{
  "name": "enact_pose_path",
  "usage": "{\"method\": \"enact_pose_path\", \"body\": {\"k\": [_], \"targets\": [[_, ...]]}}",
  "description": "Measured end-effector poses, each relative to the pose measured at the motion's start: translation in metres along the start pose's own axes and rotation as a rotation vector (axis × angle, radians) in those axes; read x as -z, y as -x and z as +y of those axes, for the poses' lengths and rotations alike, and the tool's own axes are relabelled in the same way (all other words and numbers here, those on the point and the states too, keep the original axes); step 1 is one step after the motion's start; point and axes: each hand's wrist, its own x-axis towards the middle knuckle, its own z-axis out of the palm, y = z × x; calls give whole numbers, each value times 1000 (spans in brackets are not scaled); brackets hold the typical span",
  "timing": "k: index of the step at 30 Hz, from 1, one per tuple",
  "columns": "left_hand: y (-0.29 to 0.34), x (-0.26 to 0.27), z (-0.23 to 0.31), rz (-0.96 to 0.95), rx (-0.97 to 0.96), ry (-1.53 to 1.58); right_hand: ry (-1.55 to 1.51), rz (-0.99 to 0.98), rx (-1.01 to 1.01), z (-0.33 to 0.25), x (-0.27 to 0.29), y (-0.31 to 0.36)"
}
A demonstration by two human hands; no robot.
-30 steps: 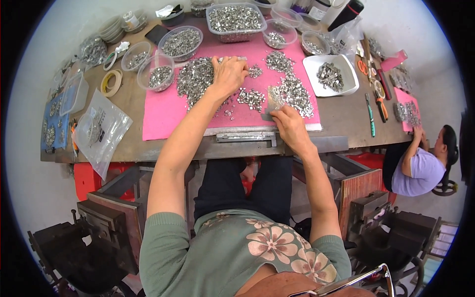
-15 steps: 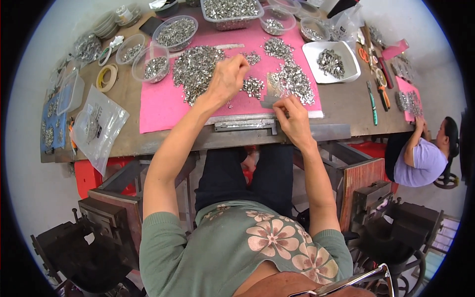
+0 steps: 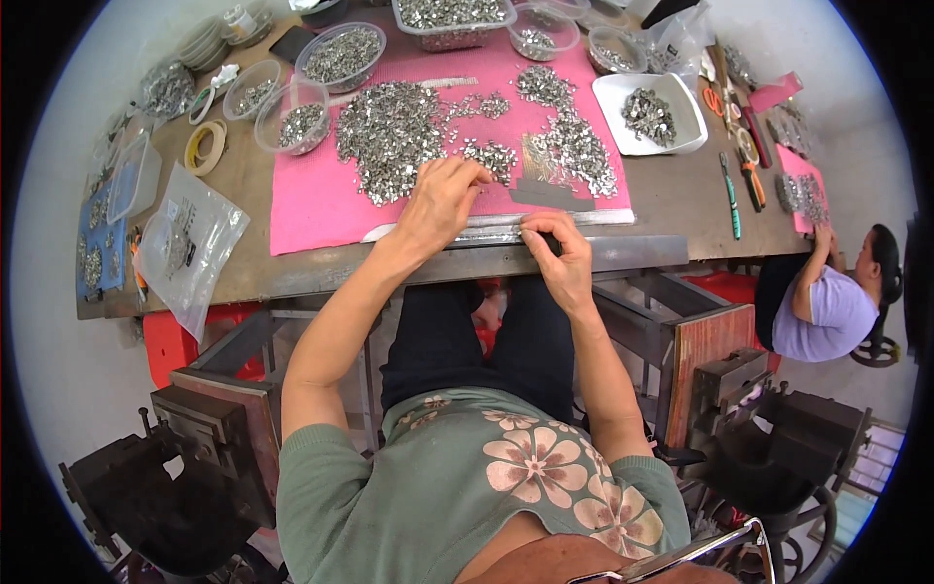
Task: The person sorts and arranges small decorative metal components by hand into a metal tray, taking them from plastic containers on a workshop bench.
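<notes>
My left hand (image 3: 440, 202) hovers over the mat's front edge, its fingers bent together near small shiny metal pieces (image 3: 389, 141). Whatever lies between its fingertips, if anything, is too small to make out. At the table's front edge, my right hand (image 3: 562, 261) closes round the right end of a narrow metal rail (image 3: 486, 237); its fingers partly cover that end. A flat dark grey strip (image 3: 553, 195) rests on the pink mat (image 3: 311, 209), just beyond my right hand. Past the strip lie thin metal pins (image 3: 538, 161) and another heap of shiny pieces (image 3: 584, 156).
Clear tubs of metal pieces (image 3: 342, 56) line the back, with a white tray (image 3: 693, 131) at right. Pliers (image 3: 749, 180) and a green-handled tool (image 3: 731, 200) lie farther right. Tape (image 3: 205, 148) and a plastic bag (image 3: 199, 234) are at left. A co-worker (image 3: 827, 302) sits at far right.
My left hand has come nearer, from over the heaps to the mat's front edge. My right hand has moved down from the grey strip onto the rail's right end.
</notes>
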Motion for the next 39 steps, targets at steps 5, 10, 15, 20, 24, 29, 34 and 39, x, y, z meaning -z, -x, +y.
{"method": "enact_pose_path", "body": {"k": [5, 10, 15, 20, 24, 29, 34, 39], "targets": [[12, 10, 1, -68, -105, -168, -3, 7, -21, -1, -1, 1], [16, 5, -4, -69, -85, -143, 45, 15, 13, 1, -2, 1], [18, 9, 6, 43, 60, -369, 251, 40, 152, -6, -2, 2], [22, 9, 4, 16, 26, -415, 594, -5, 497, -24, 5, -6], [24, 9, 2, 31, 13, -388, 523, -158, 442, -22, 12, -22], [20, 4, 2, 12, 25, -336, 446, -178, 423, 2, -18, -68], [23, 4, 2, 25, 32, -317, 535, -261, 407, 4, -35, -80], [23, 5, 7, 38, 1, -382, 358, -270, 272, -13, 3, -56]]}}
